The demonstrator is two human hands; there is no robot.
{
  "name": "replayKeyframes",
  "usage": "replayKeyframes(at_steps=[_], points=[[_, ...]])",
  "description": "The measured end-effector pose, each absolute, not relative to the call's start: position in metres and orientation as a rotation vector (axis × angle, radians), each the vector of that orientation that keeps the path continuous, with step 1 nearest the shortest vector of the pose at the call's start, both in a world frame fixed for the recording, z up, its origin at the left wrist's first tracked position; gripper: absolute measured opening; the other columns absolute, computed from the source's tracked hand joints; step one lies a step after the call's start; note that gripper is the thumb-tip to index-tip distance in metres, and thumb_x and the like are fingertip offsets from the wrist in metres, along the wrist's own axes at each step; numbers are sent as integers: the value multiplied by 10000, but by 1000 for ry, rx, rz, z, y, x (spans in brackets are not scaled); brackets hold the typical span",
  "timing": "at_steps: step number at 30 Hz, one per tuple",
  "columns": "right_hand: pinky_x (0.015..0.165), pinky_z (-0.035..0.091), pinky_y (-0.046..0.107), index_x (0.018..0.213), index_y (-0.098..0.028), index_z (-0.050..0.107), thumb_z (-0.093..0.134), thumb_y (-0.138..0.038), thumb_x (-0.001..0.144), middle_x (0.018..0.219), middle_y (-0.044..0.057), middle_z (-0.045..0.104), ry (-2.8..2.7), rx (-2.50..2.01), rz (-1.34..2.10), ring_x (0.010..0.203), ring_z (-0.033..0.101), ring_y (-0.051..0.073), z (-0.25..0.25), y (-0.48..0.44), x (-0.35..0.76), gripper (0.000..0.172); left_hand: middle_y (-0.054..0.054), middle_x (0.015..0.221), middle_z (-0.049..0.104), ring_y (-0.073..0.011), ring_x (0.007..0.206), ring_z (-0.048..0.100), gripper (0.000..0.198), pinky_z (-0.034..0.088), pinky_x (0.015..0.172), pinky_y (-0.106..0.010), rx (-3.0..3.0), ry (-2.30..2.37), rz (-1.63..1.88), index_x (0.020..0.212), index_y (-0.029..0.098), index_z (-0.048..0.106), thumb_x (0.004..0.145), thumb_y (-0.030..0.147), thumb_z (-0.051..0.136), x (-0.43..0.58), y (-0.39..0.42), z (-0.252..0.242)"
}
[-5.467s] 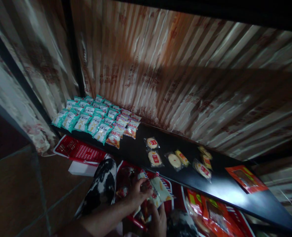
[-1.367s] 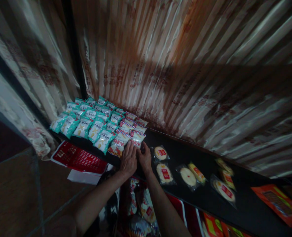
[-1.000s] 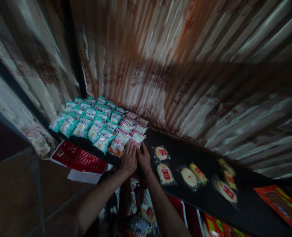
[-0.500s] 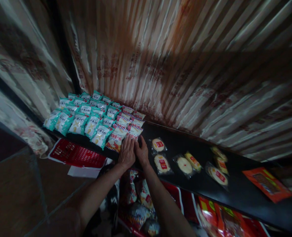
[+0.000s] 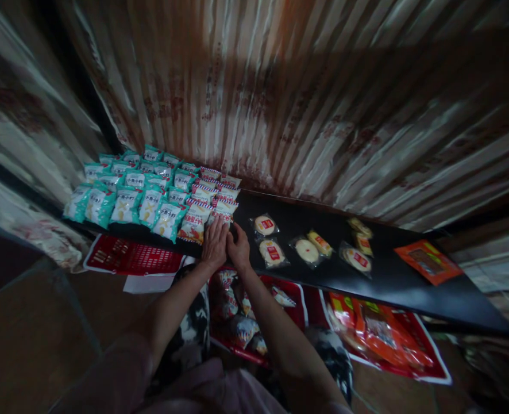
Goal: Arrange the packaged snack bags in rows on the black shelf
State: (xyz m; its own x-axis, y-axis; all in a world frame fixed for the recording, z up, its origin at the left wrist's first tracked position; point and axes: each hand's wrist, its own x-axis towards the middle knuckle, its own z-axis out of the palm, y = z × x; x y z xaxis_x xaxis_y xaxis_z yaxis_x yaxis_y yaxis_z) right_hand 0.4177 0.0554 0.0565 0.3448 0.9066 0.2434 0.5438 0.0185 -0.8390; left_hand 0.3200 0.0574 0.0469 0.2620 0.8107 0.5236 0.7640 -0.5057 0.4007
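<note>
Both of my hands rest side by side on the front of a black shelf (image 5: 392, 282). My left hand (image 5: 215, 244) lies flat with fingers stretched onto a red-and-white snack packet (image 5: 220, 211) at the right end of the packet rows. My right hand (image 5: 238, 250) touches the left one, its fingers laid on the shelf just beside that packet. Rows of teal snack packets (image 5: 127, 198) fill the shelf's left end, with red-and-white packets (image 5: 194, 221) next to them.
Clear-wrapped round cakes (image 5: 272, 253) and small yellow packs (image 5: 320, 242) lie further right, then an orange pouch (image 5: 427, 261). Below the shelf are a red basket (image 5: 129, 259), a red tray of snacks (image 5: 254, 322) and orange packs (image 5: 379, 333). Striped sheeting (image 5: 280, 98) backs the shelf.
My hands left the tray below, where they held packets, and came up to the red-and-white packets on the shelf. Over the last second they stay pressed there while my head pulls back.
</note>
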Motion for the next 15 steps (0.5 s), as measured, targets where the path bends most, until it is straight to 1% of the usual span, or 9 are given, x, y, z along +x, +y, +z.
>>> replayKeyframes(at_steps=[3,6,9,13,15], points=[[978,431,386,1165,-129,605,449,-297,816,1171,126,643,-1296,-1649,466,1078,584,223,56,42,417,418,-126,1503,331,-213,1438,165,441,263,1127,-460,2442,1504,1032,1392,152,371,960,211,311,320,48,41],[950,449,368,1094,-145,645,424,-259,814,1094,109,675,-1308,-1648,476,1017,608,216,55,28,415,375,-126,1499,339,-203,1438,166,440,267,1127,-445,2434,1467,1008,1397,150,358,968,215,289,321,34,33],[933,457,351,1048,-166,666,400,-215,807,1052,88,689,-1304,-1646,486,984,616,206,54,11,413,362,-136,1502,329,-198,1438,163,463,265,1131,-438,2386,1444,981,1423,141,304,967,218,276,324,15,24],[907,468,335,1044,-156,670,385,-208,811,1031,96,689,-1314,-1627,497,959,622,204,53,-15,413,371,-157,1488,347,-208,1424,215,537,284,1129,-420,2326,1426,904,1457,122,212,948,241,331,330,-12,15],[901,470,327,1055,-153,666,379,-213,819,1034,100,686,-1322,-1612,494,959,621,199,54,-29,415,376,-155,1486,349,-210,1419,231,559,282,1133,-415,2322,1427,896,1462,121,197,938,242,354,333,-25,12]])
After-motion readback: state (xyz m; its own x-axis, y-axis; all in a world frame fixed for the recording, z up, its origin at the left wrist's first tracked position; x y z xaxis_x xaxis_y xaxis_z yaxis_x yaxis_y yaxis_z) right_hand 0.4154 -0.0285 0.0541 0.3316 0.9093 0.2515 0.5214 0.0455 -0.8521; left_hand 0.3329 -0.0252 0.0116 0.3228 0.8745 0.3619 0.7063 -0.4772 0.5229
